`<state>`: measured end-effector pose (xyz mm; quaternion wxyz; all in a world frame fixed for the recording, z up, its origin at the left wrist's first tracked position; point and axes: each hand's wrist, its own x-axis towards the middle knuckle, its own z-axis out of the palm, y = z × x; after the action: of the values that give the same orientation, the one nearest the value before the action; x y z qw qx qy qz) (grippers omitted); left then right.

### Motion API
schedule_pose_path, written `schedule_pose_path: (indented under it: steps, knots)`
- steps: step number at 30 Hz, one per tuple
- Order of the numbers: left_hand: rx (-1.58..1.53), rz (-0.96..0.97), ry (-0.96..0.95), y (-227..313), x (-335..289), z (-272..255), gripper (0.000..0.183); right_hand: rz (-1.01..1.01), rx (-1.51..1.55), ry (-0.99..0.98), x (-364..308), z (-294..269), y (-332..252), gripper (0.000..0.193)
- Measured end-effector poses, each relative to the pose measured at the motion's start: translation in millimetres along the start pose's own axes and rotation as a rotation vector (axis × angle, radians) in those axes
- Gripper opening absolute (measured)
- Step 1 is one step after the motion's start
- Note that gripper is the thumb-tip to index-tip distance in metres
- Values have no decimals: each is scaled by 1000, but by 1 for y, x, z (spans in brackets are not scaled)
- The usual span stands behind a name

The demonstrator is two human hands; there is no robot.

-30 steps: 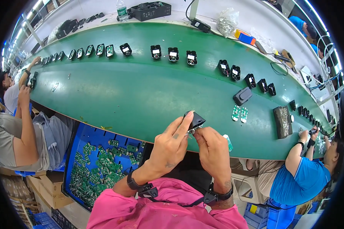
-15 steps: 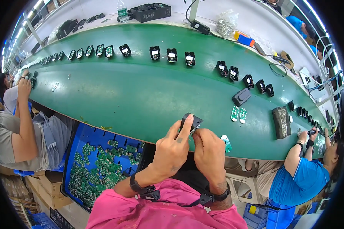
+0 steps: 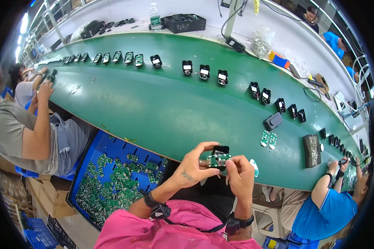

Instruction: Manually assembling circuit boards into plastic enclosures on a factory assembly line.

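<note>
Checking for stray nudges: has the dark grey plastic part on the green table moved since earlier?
No: the dark grey plastic part keeps its place against the rough rectangular block; the view itself has shifted.

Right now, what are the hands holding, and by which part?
Left hand: the open black housing, by its left side. Right hand: the green circuit board, fingertips at its right end.
</note>
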<state>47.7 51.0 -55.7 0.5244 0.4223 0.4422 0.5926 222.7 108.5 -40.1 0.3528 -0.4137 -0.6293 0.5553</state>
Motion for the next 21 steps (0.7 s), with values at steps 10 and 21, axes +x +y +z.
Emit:
schedule_pose_path:
  steps: [10, 21]
  knots:
    - [660, 371, 247, -2, -2, 22, 66, -368, -124, 238, -14, 25, 2, 18]
    - [594, 370, 302, -14, -12, 28, 70, -613, -324, 230, -19, 28, 23, 25]
